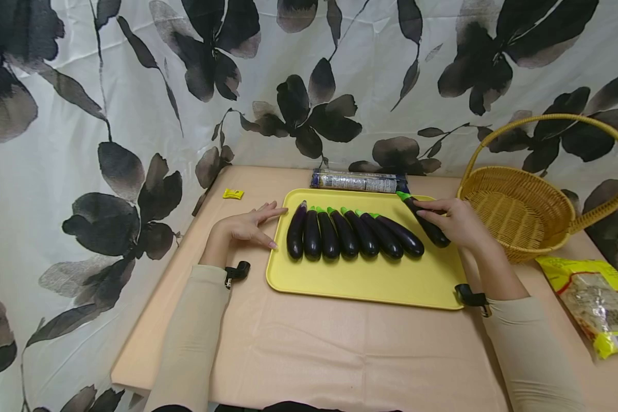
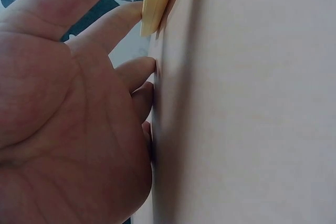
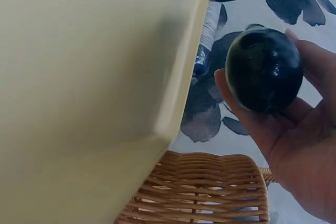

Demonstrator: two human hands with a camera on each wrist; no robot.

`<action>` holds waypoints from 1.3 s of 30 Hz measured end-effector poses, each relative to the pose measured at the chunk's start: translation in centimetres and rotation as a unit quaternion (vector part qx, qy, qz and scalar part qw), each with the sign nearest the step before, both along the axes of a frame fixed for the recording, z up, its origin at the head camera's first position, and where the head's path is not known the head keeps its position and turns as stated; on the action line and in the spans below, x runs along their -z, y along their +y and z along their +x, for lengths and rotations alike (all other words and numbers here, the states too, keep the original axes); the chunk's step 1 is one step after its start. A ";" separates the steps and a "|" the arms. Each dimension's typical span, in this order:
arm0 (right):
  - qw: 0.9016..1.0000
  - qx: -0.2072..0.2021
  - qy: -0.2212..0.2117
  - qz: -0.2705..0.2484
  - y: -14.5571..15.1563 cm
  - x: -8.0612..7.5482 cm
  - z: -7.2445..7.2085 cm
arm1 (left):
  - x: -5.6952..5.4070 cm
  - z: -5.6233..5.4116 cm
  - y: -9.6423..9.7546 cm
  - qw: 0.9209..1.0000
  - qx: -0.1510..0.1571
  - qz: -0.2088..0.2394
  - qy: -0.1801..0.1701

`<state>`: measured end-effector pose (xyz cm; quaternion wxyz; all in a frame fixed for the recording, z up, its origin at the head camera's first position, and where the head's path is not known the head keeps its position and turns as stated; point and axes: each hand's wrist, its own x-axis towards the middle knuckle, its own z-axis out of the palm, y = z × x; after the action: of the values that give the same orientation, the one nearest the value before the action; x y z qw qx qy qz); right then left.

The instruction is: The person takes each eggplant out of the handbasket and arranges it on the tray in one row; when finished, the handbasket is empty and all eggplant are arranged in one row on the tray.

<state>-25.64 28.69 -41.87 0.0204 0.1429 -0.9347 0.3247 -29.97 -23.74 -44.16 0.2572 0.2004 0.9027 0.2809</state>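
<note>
On the yellow tray (image 1: pixel 350 283), several dark purple eggplants (image 1: pixel 345 234) lie side by side in a row, green stem ends toward the back. My right hand (image 1: pixel 463 226) holds one more eggplant (image 1: pixel 426 224) over the tray's right part, its stem end pointing back and left. The right wrist view shows this eggplant (image 3: pixel 265 72) end-on, gripped between thumb and fingers and raised above the tray surface. My left hand (image 1: pixel 243 225) rests at the tray's left edge with fingers extended. In the left wrist view a fingertip meets the tray's side (image 2: pixel 156 3).
A wicker basket (image 1: pixel 515 212) with a tall handle stands right of the tray, close to my right wrist. In front of it lies a yellow and clear plastic bag (image 1: pixel 597 303). A blue printed packet (image 1: pixel 359 181) lies behind the tray, and a small yellow wrapper (image 1: pixel 233 194) at the back left.
</note>
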 end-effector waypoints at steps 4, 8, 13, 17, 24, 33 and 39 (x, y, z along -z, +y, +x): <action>1.000 -0.012 -0.014 0.012 -0.2 0.1 -0.1 | 0.1 0.0 -0.1 1.000 -0.001 0.002 0.004; 0.999 -0.024 -0.029 0.015 -0.3 0.2 -0.2 | 0.0 0.1 0.0 1.000 -0.006 0.001 -0.001; 0.998 -0.031 -0.052 0.021 -0.2 0.6 -0.4 | -0.1 0.2 0.0 1.000 -0.008 0.000 -0.002; 0.997 -0.036 -0.064 0.023 -0.1 1.0 -0.6 | 0.0 0.1 -0.1 1.000 -0.006 -0.001 0.000; 0.993 -0.061 -0.091 0.031 -0.3 1.4 -0.8 | 0.1 0.1 -0.2 1.000 -0.007 -0.002 0.002; 0.993 -0.078 -0.082 0.044 -0.4 1.6 -0.7 | 0.2 0.1 -0.1 1.000 -0.009 0.000 0.002; 0.994 -0.069 -0.071 0.053 -0.5 1.8 -0.7 | 0.3 0.2 -0.1 1.000 -0.010 -0.002 0.004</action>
<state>-26.33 28.18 -43.67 -0.0763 0.1846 -0.9376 0.2845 -29.79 -23.79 -44.43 0.2514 0.1917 0.9063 0.2806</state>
